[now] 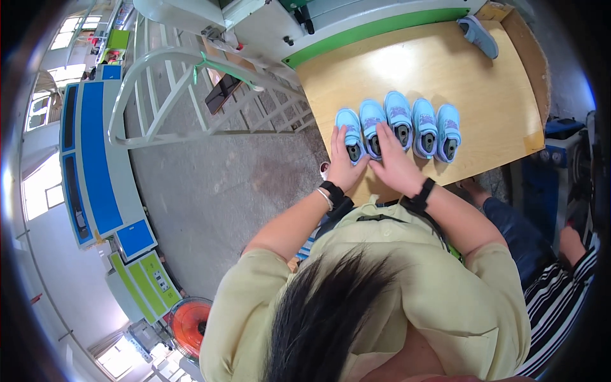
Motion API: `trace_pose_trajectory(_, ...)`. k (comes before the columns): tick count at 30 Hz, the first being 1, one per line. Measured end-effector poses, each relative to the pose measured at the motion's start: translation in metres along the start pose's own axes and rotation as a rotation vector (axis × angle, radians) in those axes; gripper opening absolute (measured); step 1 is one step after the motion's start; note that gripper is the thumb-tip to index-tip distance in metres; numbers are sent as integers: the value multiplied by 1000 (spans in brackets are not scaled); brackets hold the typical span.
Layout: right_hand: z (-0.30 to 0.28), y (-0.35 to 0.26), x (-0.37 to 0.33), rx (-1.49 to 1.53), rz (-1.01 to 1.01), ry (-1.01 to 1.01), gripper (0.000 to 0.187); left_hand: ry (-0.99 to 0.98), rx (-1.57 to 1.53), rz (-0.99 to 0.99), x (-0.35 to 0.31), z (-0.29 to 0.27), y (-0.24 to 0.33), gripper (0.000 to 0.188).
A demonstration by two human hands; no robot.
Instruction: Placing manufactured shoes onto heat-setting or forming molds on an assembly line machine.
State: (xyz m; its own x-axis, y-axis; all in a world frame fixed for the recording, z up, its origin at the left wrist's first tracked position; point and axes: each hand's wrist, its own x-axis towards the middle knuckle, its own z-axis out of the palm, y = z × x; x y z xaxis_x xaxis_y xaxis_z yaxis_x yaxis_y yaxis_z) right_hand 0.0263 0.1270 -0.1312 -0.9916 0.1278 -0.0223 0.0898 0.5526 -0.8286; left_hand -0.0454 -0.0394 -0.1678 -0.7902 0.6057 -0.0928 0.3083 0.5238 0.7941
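Several light blue children's shoes with purple trim stand in a row on a wooden tabletop, toes away from me, with a black insert in each. My left hand is closed round the heel end of the leftmost shoe, fingers along its outer side and thumb at the inner side. My right hand grips the rear of the second shoe, partly hiding it. Right of my fingers stand the middle shoe, a fourth shoe and the rightmost shoe, untouched by either hand.
A lone grey-blue shoe lies at the table's far right corner, beside a cardboard edge. Left of the table is a white metal rack holding a dark phone-like object. A person in striped clothing sits close on my right.
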Motion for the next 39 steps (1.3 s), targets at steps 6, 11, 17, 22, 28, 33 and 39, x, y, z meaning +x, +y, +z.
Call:
trace_pose_trajectory(6,39,13,29,-80,4,122,73,208,-201,-120,17,10,-14,82)
trace_pose_trajectory(11,27,1,54,-23,-24,169,75,206,-447,-345,44,-19,-1,76)
trace_pose_trajectory(17,-73,-36,71,438,-61,224,77,152,-827,-316,78,-99,72,78)
trace_pose_trajectory(22,-179,-34,124,241,-128,474,69,164,-796,-2,155,-146,139,76)
trace_pose_trajectory(28,-285,-16,232,-195,-396,959,60,387,-590,212,259,-177,196,78)
trace_pose_trajectory(33,-302,43,320,-24,-383,704,66,575,-140,249,354,-169,147,77)
trace_pose_trajectory(39,-314,89,255,16,-363,865,52,518,-152,267,284,-147,126,65)
